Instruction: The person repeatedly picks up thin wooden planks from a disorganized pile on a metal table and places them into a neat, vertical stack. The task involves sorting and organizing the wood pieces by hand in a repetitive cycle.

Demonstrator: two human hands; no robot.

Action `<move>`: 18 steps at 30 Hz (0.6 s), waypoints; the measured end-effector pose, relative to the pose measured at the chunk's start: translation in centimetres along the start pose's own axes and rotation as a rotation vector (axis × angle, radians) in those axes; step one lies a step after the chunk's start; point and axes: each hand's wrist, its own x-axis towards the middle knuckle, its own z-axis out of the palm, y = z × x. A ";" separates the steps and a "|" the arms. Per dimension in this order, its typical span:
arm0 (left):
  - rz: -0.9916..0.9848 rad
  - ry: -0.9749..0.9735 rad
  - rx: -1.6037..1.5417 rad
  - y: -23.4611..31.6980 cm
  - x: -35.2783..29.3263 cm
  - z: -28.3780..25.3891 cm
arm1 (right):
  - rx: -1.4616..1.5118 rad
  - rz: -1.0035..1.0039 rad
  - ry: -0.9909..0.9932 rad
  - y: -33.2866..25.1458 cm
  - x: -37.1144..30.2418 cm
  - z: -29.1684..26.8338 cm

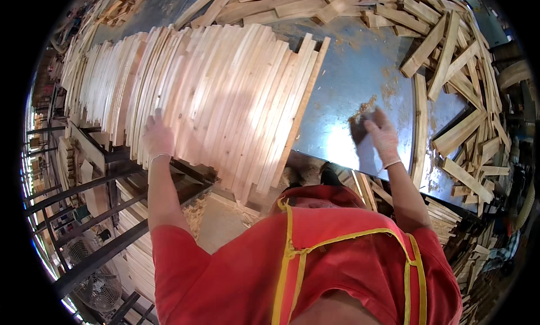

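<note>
My left hand [157, 136], in a thin pale glove, lies with its fingers stretched out on a wide row of light wooden strips [225, 94]. The strips stand side by side, their near ends uneven and jutting past the table's edge. My right hand [383, 138], gloved too and slightly blurred, is over the bare metal tabletop [337, 105] to the right of the row. Its thumb is apart from its fingers, next to a small heap of wood shavings [365, 106]. A dark patch beside the fingertips looks like a shadow or reflection.
Loose wooden pieces [450, 60] pile up along the right side and the far edge. One long board [419, 128] lies to the right of my right hand. Dark metal rails [101, 252] and a fan [93, 271] stand at the lower left.
</note>
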 end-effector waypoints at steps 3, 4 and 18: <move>0.080 0.080 -0.009 2.8 -1.8 -1.2 | -0.641 -0.045 0.364 4.8 1.7 -7.9; 0.143 0.126 0.015 4.4 -2.3 -2.8 | -0.820 -0.001 0.501 6.0 2.3 -10.7; 0.800 -0.177 -0.275 31.3 -19.2 -9.9 | 0.339 0.241 0.106 6.0 2.5 -8.3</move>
